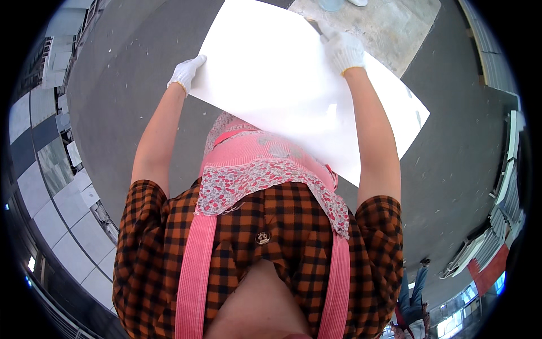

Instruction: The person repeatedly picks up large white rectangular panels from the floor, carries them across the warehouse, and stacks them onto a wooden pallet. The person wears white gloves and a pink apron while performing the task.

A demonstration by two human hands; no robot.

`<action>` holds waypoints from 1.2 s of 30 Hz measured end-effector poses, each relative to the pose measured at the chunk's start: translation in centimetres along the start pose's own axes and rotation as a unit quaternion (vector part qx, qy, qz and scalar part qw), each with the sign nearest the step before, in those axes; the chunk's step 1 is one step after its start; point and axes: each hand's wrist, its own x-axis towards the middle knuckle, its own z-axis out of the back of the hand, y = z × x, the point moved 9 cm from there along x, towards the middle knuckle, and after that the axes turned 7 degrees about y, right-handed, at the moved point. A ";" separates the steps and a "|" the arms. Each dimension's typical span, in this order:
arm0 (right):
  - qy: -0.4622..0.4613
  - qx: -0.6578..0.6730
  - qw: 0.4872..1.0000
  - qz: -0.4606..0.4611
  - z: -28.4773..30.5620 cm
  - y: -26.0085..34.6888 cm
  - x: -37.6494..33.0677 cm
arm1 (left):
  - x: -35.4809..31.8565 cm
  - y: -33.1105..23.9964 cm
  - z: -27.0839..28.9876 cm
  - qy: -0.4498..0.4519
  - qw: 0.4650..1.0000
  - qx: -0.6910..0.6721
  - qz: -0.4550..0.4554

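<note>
While it is held out flat above the grey floor (130, 73), the large white sheet (282, 85) looks blank, smooth and stiff, its near edge hidden behind a pink apron bib (254, 152) and its far corner cut off by the top of the picture. Both gloved hands grip it, the left hand (185, 72) curled over its left edge and the right hand (344, 51) pressed on its far right part; whether those fingers pinch the sheet is hard to tell.

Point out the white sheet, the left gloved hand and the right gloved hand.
white sheet (288, 79), head view, on its bare middle.
left gloved hand (185, 72), head view, on the back of the glove.
right gloved hand (344, 52), head view, on the back of the glove.
</note>
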 end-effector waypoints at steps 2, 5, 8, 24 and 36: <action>0.016 0.001 0.999 -0.050 0.9 -0.2 -0.1 | -0.4 -0.1 -0.1 -0.008 1.000 0.004 0.004; 0.053 -0.021 0.998 -0.004 -0.8 1.6 -1.0 | -0.5 -0.2 -0.4 0.004 1.000 -0.002 0.005; -0.012 -0.035 0.999 0.010 0.0 0.7 -0.2 | -0.3 -0.2 -0.5 0.011 1.000 -0.004 0.001; 0.016 -0.107 0.990 0.096 -0.4 0.1 2.4 | -0.4 -0.8 -0.6 -0.007 1.000 0.008 -0.005; 0.120 0.043 0.992 -0.011 0.9 -0.9 2.2 | -0.7 -0.2 -0.4 -0.016 1.000 0.003 0.004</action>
